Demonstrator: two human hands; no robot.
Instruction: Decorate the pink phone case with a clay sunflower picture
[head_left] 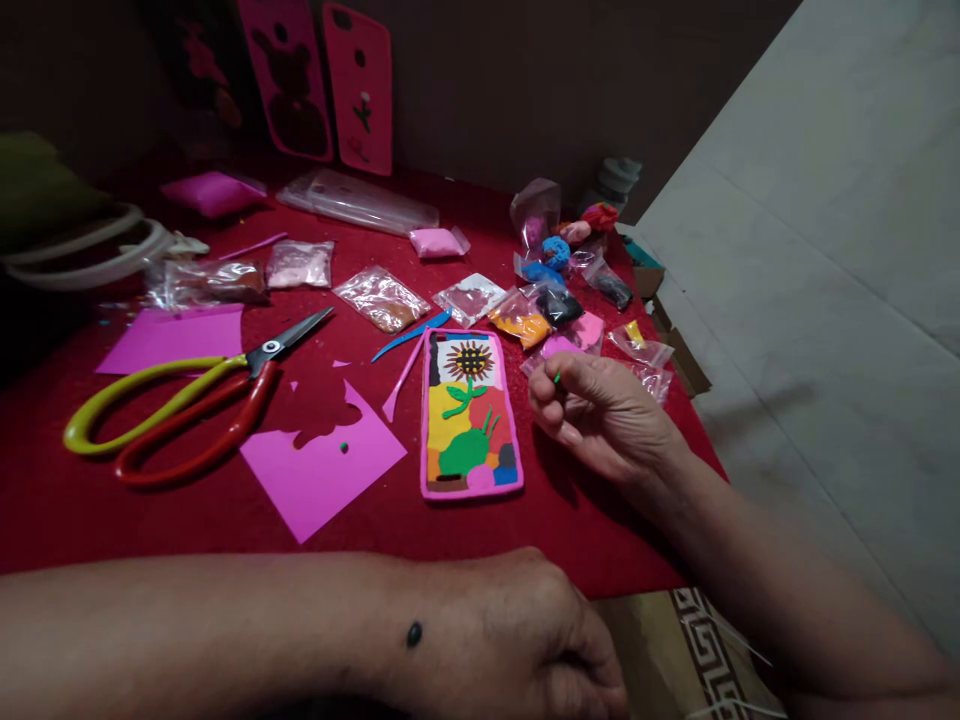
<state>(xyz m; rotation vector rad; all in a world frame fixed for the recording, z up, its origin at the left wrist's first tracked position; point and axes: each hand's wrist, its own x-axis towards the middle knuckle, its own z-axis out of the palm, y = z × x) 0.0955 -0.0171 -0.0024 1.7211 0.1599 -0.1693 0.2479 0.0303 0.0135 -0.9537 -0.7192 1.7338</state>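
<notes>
Pinched between the thumb and finger of my right hand is a tiny piece of green clay, just right of the phone case. My left hand lies across the bottom with its fingers curled under; what they hold, if anything, is hidden. A small dark oval shows on its wrist. The pink-rimmed phone case lies flat, covered in coloured clay patches with a sunflower, a green stem and leaves, and a green rounded shape bearing thin green strips. A small green ball rests on cut pink paper.
Red-and-yellow-handled scissors lie left, pointing away. Blue and pink modelling tools lie by the case. Several clay packets spread behind it. Decorated cases lean at the back. The red table's edge runs along the right.
</notes>
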